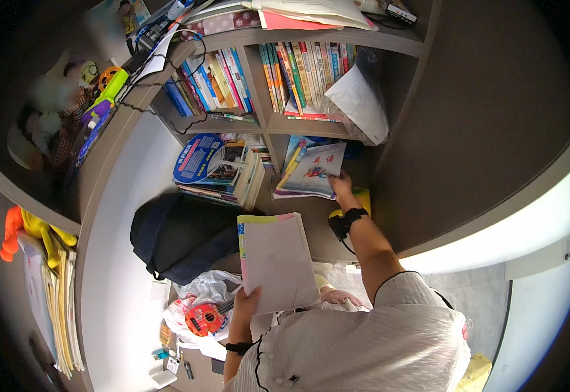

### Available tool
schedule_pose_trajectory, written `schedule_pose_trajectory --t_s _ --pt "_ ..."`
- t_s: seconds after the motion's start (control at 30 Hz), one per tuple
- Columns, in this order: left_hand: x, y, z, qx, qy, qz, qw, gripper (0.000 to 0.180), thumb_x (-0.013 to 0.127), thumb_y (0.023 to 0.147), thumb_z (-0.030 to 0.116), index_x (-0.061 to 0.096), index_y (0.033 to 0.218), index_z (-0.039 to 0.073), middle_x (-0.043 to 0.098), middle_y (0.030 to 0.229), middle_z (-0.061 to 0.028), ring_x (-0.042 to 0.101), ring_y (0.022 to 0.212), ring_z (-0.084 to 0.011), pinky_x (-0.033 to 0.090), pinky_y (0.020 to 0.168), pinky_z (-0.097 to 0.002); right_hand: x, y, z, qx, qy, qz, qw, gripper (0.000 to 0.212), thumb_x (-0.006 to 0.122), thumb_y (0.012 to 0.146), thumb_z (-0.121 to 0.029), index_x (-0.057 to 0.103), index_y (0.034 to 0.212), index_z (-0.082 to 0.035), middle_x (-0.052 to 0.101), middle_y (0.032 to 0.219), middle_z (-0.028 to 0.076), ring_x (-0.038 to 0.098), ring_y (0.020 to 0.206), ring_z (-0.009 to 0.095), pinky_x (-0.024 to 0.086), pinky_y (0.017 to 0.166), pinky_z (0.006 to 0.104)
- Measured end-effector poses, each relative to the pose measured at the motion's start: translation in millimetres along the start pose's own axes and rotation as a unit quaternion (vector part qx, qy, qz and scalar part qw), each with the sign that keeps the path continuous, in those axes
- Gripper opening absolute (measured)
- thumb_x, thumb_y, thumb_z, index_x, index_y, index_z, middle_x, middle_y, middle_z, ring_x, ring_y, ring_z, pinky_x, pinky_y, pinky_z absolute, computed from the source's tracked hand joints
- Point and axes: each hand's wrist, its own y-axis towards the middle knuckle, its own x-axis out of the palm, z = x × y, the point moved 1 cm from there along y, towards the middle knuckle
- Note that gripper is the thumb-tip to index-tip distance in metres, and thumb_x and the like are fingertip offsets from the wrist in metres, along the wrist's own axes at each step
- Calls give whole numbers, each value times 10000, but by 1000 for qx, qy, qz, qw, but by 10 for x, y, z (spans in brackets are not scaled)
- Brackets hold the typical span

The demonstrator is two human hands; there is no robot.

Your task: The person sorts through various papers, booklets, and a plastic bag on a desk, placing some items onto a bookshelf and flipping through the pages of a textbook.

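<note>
My left hand (246, 304) grips the lower edge of a stack of books (276, 258) with a plain pale back cover, held upright in front of me. My right hand (342, 188) reaches into the lower shelf compartment and holds the corner of a light blue illustrated book (314, 168) that lies on a few other thin books. A black band sits on each wrist. A yellow object (363, 198) lies just right of the right hand.
A pile of books and a round blue fan (198, 157) fill the lower left compartment. Upright books (223, 80) line the upper shelves. A dark backpack (175, 235), white plastic bags and a small red toy guitar (205, 318) lie on the floor. Papers stand at the far left.
</note>
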Motion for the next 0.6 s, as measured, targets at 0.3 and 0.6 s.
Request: schedule_pose_trajectory --t_s 0.3,0.6 --pt "636 504 12 -80 -62 -58 993 381 664 827 225 589 1123 -4 635 975 -70 594 841 -155 483 706 -304 -440 -1247 -542 91 224 -122 963 263 632 826 -66 585 1080 -16 649 951 109 635 802 222 529 670 349" --pt "1097 2027 -1538 -82 -103 -133 982 419 638 832 283 582 1127 -10 636 1019 -137 608 910 -232 477 733 -370 -567 -1928 -115 176 95 -140 970 271 642 844 -79 594 1110 -54 640 995 65 613 861 189 513 728 341"
